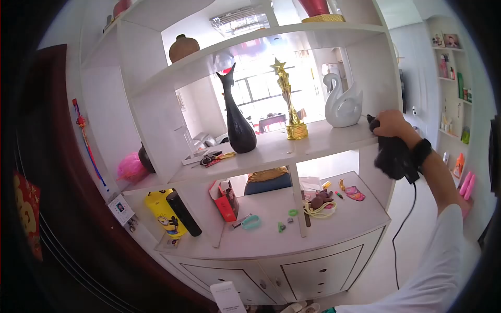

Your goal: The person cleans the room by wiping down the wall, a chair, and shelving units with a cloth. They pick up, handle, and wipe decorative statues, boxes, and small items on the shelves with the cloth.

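Observation:
At the right end of the open shelf, my right hand (395, 124) is closed on a dark, soft-looking black bundle (392, 156). It bulges below my fingers, and a small black tip sticks out beyond them. I cannot make out its exact kind. A black band (421, 152) circles my right wrist, and a black cable (394, 245) hangs down from beside it. Nearest to this hand stands a white swan figurine (343, 101) on the shelf. A gold star trophy (292, 104) and a black fish-tailed vase (239, 120) stand farther left. My left hand is out of view.
Keys (211, 158) lie on the middle shelf (276, 156). Below are a yellow bottle (163, 211), a black cylinder (183, 213), a red box (223, 201), a teal band (250, 222) and small toys. A dark door (47, 130) stands left; a white box (227, 297) shows at the bottom.

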The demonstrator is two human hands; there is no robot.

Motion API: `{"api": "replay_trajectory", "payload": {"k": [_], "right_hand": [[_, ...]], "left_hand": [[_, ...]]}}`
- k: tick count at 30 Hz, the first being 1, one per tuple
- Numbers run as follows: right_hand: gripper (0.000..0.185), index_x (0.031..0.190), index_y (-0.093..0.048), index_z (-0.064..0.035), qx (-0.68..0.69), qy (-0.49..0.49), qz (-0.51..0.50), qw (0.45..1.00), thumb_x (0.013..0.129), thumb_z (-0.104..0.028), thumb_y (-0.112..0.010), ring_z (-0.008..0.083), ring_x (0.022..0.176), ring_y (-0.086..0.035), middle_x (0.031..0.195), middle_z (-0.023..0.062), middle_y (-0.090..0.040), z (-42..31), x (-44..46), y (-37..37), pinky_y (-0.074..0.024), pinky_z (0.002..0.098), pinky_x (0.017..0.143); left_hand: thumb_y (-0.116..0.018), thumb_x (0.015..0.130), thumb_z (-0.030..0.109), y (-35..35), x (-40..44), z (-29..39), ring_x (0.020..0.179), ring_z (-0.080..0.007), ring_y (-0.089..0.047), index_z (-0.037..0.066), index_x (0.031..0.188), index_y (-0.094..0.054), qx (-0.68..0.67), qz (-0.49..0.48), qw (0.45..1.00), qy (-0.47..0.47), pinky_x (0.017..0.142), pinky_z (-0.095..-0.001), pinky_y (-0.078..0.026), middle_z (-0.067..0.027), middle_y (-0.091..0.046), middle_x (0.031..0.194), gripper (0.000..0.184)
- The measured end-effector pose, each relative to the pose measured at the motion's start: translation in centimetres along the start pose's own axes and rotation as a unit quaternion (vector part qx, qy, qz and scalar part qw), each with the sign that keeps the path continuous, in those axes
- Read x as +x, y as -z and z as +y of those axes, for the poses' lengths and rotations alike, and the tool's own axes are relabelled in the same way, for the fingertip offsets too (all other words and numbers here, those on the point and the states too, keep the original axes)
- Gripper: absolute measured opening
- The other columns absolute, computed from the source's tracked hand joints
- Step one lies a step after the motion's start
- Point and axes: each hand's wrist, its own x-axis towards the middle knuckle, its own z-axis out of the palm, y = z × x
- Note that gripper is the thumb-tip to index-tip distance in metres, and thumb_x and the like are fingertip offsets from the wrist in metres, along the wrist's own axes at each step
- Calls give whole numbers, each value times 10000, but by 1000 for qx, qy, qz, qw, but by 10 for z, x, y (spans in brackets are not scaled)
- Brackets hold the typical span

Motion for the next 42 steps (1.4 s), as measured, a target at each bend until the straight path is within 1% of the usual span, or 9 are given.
{"api": "replay_trajectory", "payload": {"k": [3,6,7,11,19,23,27,31,42], "right_hand": [[305,859,-654,-31,157,141,70,975,630,-216,-575,307,863,-593,881,163,-624,-6,-30,5,-460,364,789],[260,922,-621,10,475,173,-11,863,710,-94,-512,151,797,-556,861,76,-614,-2,-52,-4,-442,269,740],[284,959,-615,-9,532,151,-61,831,723,-96,-482,134,824,-540,882,25,-592,-3,-68,-2,-433,247,749],[405,1137,-515,35,574,144,-120,797,789,-160,-443,173,1038,-509,1181,110,-524,25,-113,-43,-352,268,942],[364,1195,-496,-34,280,220,75,932,851,-154,-484,296,1115,-493,1195,130,-520,87,-163,-76,-379,342,946],[288,1109,-520,-23,86,4,85,993,871,-185,-506,294,1005,-532,1061,139,-555,176,-173,-159,-410,356,846],[331,1030,-579,-50,829,-151,-125,523,842,-322,-553,196,882,-566,959,69,-608,114,-199,-174,-440,306,826],[331,1114,-540,-36,919,-144,-111,350,870,-246,-464,216,966,-577,1046,97,-604,81,-200,-161,-452,359,881],[357,1164,-508,-36,661,-132,284,681,891,-248,-420,225,930,-590,1071,103,-595,136,-251,-120,-464,350,849]], "left_hand": [[-603,791,148,4,53,-23,1079,-243,-474,79,1315,-386,230,-38,972,27,867,-341,-410,-113,-415,1312,571],[-518,764,-24,-45,99,-13,1092,-244,-475,60,1280,-358,189,-188,911,-313,902,-356,-413,-114,-444,1210,547],[-665,662,-68,-44,144,-38,1086,-193,-472,35,1261,-342,18,-146,981,-123,896,-319,-414,-77,-489,1170,688],[-765,644,87,-115,207,-28,942,-151,-521,36,1220,-384,61,-120,949,-284,760,-276,-437,-66,-522,1061,692],[-806,605,217,-182,260,-38,904,-175,-529,-5,1226,-383,174,107,905,-372,737,-294,-438,-94,-540,1014,783],[-808,595,227,-188,280,-36,952,-208,-519,-11,1230,-381,68,25,921,-383,767,-322,-441,-114,-522,1086,802],[-808,574,209,-177,283,-42,1040,-256,-476,1,1244,-389,235,109,847,-464,857,-355,-407,-166,-475,1160,817],[-792,596,184,-176,237,0,1059,-263,-469,6,1244,-398,310,211,759,-531,883,-361,-389,-170,-474,1158,779],[-644,799,291,-431,222,233,1004,-174,-528,-7,1208,-449,169,-147,819,-529,830,-285,-437,-113,-536,1123,543]]}}
